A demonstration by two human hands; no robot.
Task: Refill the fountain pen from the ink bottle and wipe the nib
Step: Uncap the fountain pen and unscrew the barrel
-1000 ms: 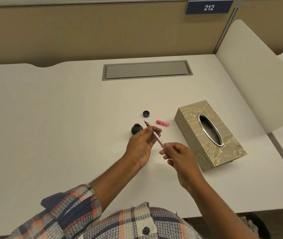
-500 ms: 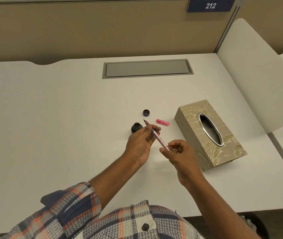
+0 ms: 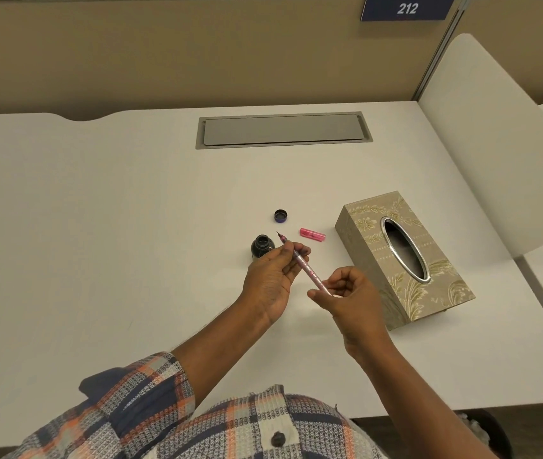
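I hold a slim pink fountain pen (image 3: 306,267) in both hands above the white desk (image 3: 98,243), its dark nib pointing away and up-left. My left hand (image 3: 273,276) pinches the front section just behind the nib. My right hand (image 3: 349,293) grips the rear end of the barrel with fingertips. The small dark ink bottle (image 3: 261,246) stands uncapped just beyond my left hand, partly hidden by my fingers. Its dark cap (image 3: 281,215) lies upside down farther back. The pink pen cap (image 3: 312,235) lies to the right of the nib.
A beige patterned tissue box (image 3: 405,260) with an oval opening stands right of my hands; no tissue pokes out. A grey cable hatch (image 3: 283,130) sits at the desk's back. A white divider panel (image 3: 495,144) rises on the right.
My right hand's fingers have shifted on the pen's rear end, turning slightly. The pen, left hand and items on the desk stay almost where they were.
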